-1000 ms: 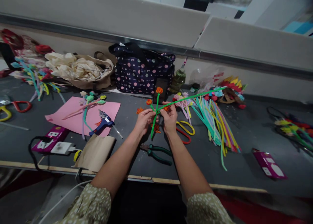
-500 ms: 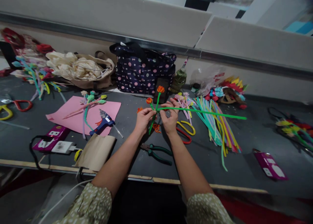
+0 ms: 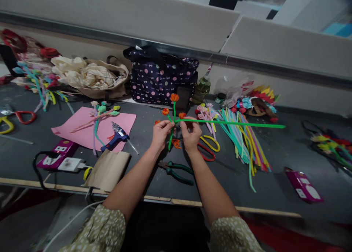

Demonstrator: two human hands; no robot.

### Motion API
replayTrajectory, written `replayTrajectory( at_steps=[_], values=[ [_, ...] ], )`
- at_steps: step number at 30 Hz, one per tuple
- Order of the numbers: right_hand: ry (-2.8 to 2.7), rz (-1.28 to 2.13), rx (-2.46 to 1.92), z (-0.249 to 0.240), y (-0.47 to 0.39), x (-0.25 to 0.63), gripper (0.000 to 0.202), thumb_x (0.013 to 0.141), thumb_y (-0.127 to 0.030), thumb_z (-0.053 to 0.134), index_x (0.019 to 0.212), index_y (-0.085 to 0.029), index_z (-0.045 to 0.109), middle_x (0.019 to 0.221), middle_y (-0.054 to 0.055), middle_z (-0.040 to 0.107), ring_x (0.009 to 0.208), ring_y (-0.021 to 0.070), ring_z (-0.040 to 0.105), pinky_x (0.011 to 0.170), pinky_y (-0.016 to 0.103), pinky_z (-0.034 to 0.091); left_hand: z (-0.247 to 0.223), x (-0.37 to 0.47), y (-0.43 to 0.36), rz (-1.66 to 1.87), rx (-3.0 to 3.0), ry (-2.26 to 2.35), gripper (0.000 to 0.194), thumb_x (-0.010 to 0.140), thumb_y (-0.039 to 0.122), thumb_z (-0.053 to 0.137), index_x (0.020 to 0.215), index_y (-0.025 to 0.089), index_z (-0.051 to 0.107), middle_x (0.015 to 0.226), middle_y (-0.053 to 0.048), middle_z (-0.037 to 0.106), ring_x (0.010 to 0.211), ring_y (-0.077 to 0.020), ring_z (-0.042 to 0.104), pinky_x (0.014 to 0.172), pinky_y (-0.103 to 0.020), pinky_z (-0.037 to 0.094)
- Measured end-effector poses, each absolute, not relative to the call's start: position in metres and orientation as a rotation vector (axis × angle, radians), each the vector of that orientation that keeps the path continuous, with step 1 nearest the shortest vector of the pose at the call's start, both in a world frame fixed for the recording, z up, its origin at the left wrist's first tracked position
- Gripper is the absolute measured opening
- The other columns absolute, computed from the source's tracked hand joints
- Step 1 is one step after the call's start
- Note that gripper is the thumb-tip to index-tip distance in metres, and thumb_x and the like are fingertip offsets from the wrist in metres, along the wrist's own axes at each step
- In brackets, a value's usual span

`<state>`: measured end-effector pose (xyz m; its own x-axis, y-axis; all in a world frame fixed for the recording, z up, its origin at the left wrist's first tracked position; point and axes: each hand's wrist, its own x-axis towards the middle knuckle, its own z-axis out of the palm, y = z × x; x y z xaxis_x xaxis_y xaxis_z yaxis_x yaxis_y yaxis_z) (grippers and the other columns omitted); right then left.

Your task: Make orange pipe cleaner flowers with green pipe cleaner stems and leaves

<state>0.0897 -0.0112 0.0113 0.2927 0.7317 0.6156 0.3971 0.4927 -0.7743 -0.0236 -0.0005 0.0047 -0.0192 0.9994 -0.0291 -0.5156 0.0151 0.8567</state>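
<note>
My left hand (image 3: 162, 132) pinches the green stem of a pipe-cleaner flower (image 3: 174, 106) with orange blooms, held upright above the table. A long green pipe cleaner (image 3: 233, 123) meets that stem and stretches far out to the right. My right hand (image 3: 191, 134) has thumb and fingers closed on this pipe cleaner just right of the stem. Another orange bloom (image 3: 182, 115) shows just above my right fingers. Under my hands lie orange pipe-cleaner pieces (image 3: 176, 144) and green-handled pliers (image 3: 178, 172). Scissors with red and yellow handles (image 3: 210, 145) rest beside my right wrist, partly hidden.
A bundle of coloured pipe cleaners (image 3: 244, 138) lies to the right. On the left are a blue glue gun (image 3: 117, 136), pink paper (image 3: 71, 123), a brown sheet (image 3: 107, 171) and a purple power strip (image 3: 61, 154). A dotted bag (image 3: 162, 79) stands behind.
The flower has shifted slightly left and up. My right fingers have curled in more, and the long pipe cleaner's free end has swung up and further right.
</note>
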Motion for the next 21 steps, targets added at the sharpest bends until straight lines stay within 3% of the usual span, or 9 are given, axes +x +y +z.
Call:
replayTrajectory(
  at_steps=[3, 9, 21],
  values=[
    [-1.323, 0.411, -1.055, 0.006, -0.011, 0.085, 0.014, 0.082, -0.031, 0.057, 0.086, -0.019, 0.063, 0.083, 0.003, 0.063, 0.075, 0.0143, 0.059, 0.072, 0.029, 0.05, 0.005, -0.024, -0.001, 1.426, 0.803, 0.831, 0.018, 0.064, 0.029, 0.073, 0.067, 0.014, 0.063, 0.058, 0.001, 0.059, 0.049, -0.0067, 0.052, 0.053, -0.02, 0.045],
    [-1.217, 0.631, -1.066, 0.002, -0.011, 0.077, 0.022, 0.079, -0.035, 0.059, 0.09, -0.017, 0.066, 0.083, 0.004, 0.066, 0.066, 0.0127, 0.06, 0.063, 0.027, 0.052, 0.003, -0.023, 0.001, 1.444, 0.789, 0.833, 0.018, 0.062, 0.028, 0.074, 0.066, 0.014, 0.064, 0.056, 0.002, 0.058, 0.05, -0.0073, 0.053, 0.054, -0.02, 0.045],
    [-1.073, 0.784, -1.102, 0.005, -0.007, 0.078, 0.025, 0.072, -0.039, 0.064, 0.076, -0.014, 0.065, 0.062, -0.002, 0.059, 0.051, 0.0094, 0.05, 0.048, 0.023, 0.046, 0.006, -0.022, 0.0, 1.434, 0.815, 0.882, 0.019, 0.057, 0.026, 0.077, 0.061, 0.013, 0.063, 0.062, 0.001, 0.059, 0.051, -0.0048, 0.047, 0.048, -0.017, 0.037]
  ],
)
